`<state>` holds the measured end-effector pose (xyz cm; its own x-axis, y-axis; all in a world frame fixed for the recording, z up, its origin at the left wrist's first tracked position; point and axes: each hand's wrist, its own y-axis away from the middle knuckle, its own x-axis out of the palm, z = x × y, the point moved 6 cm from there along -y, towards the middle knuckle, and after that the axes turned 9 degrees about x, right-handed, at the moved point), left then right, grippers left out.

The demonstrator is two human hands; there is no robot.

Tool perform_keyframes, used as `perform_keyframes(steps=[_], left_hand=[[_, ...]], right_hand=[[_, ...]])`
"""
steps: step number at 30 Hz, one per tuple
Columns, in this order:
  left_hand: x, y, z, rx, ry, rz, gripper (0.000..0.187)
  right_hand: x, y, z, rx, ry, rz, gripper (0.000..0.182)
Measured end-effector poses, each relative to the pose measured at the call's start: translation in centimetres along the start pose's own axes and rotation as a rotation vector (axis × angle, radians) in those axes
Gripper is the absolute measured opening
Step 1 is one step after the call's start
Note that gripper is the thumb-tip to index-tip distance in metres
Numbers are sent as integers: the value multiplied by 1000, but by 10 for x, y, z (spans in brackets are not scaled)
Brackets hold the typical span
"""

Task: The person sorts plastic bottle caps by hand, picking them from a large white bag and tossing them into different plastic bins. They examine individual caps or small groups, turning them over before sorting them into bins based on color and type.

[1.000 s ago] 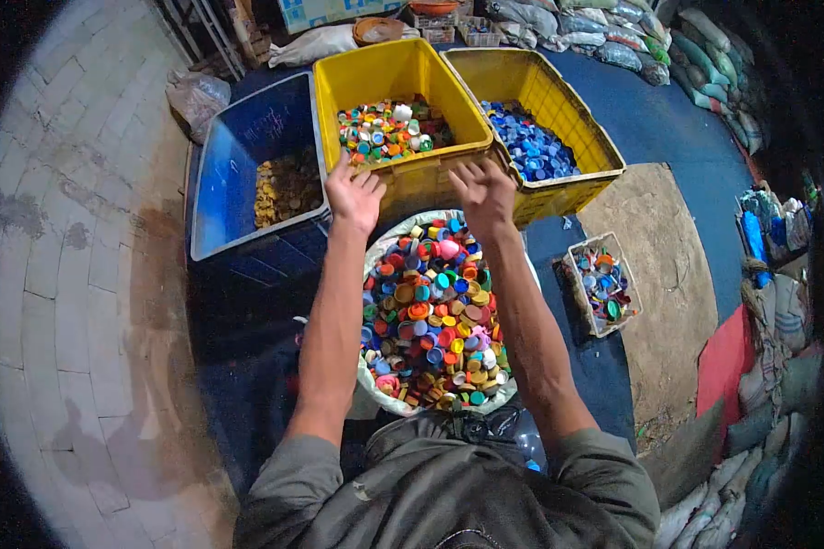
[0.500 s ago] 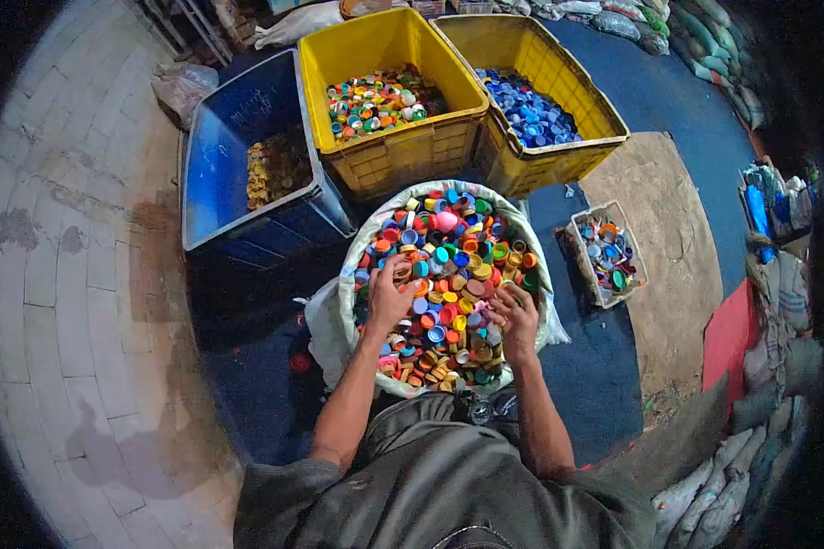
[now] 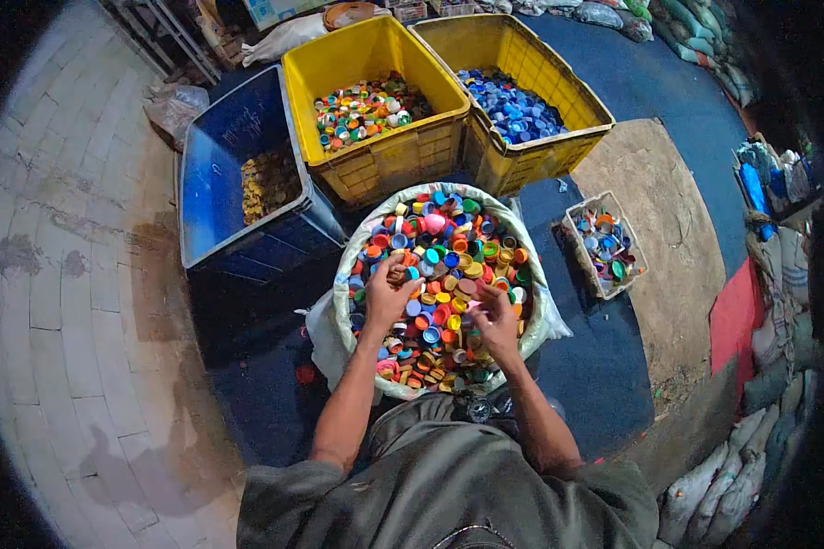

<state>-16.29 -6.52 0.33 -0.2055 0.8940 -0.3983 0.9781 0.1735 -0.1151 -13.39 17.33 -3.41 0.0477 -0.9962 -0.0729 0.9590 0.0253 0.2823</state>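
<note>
A large pale sack with its rim rolled open stands in front of me, heaped with bottle caps of many colours. Over the left half of the heap is my left hand, its fingers curled and thumb drawn in beside a teal cap. Whatever lies between those fingertips is hidden. My right hand hovers over the right side of the heap, slightly blurred, with thumb and forefinger apart and pointing left. No cap shows clearly in it.
Behind the sack stand a blue bin with yellowish pieces, a yellow bin with mixed caps and another yellow bin with blue caps. A small white crate of caps sits on the right, beside a brown board. Filled sacks line the right edge.
My right hand has moved left and slightly down, towards the middle of the heap. My left hand stays near the same spot, and the whole view has shifted slightly.
</note>
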Motion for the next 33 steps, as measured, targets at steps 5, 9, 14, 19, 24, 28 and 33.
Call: perform_keyframes(steps=[5,9,14,19,24,28,33], left_hand=[[15,25,-12,-259,809,75,42],[29,46,-18,-392,1065,98,34],[33,55,-25,-445,1173,77,29],[37,60,-18,-454,1153,96,25],[46,65,1,-463,1125,89,28],[43,66,-4,-476,1117,47,26],[34,62,4,-499,1196,-134,21]], right_hand=[[31,11,58,-350,264,44,61],[48,19,86,-454,207,94,72],[56,18,79,-452,191,142,72],[55,21,62,-448,168,89,62],[54,22,44,-427,88,13,56],[50,25,60,-439,137,-59,51],[42,16,51,-335,59,-120,50]])
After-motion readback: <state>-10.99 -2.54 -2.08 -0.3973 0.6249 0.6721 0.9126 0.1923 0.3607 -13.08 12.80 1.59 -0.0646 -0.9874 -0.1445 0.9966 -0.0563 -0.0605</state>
